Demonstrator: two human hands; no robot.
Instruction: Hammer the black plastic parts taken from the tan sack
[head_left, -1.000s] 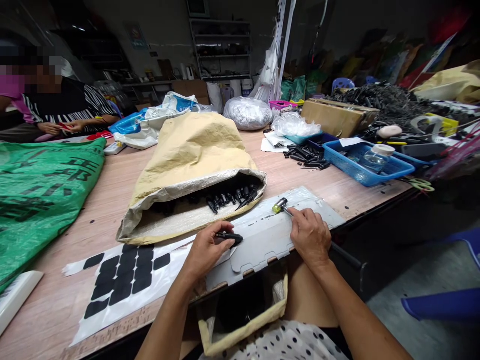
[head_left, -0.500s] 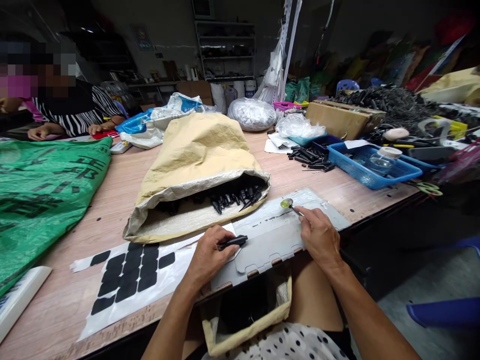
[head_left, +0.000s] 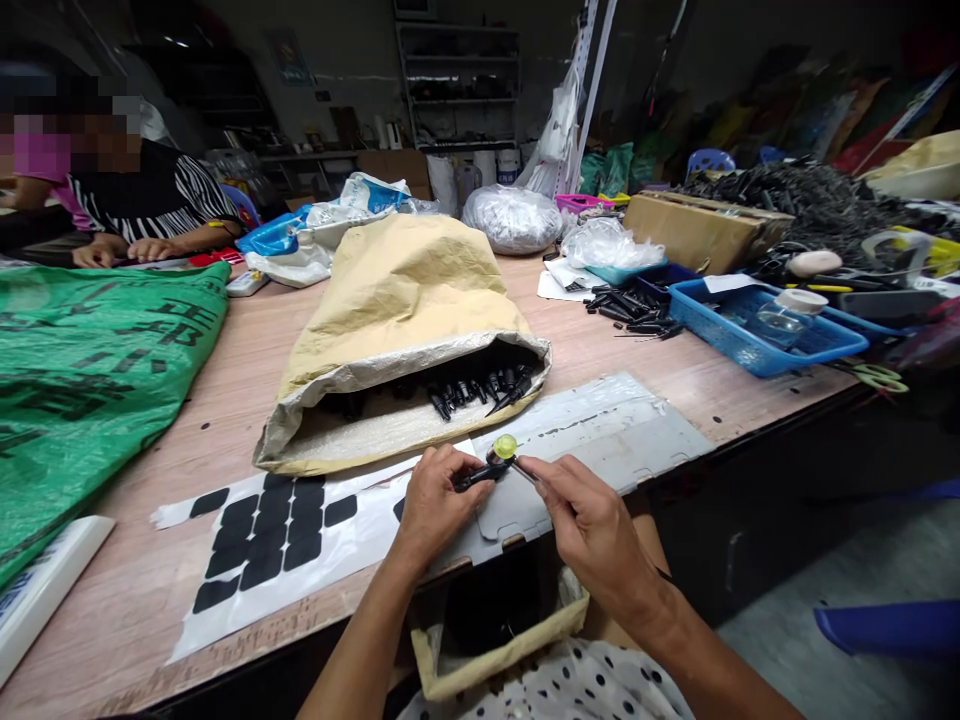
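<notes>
— Two full grips to watch: your left grip pinches a slim black part, and your right grip wraps the thin handle of a small mallet with a yellow-green face. Where does the part lie?

— Over the near side of the grey board, poking toward two o'clock from your left grip. The mallet head sits right at its far end; whether they touch, you cannot tell from this angle.

— So what could go wrong for you?

— Your left grip is very near that head, so an off-line tap could catch it. A glancing blow might also twist the part, since your pinch seems to cover only one end.

— And if it slips?

— It could skid off the board toward six o'clock, where a paper bag gapes below the worktop, or shoot to eleven, where the wide-mouthed sack holds other black pieces and you might lose track of it.

— Anything at nine?

— A white sheet with black patches; a careless wrist could crease it.
</notes>
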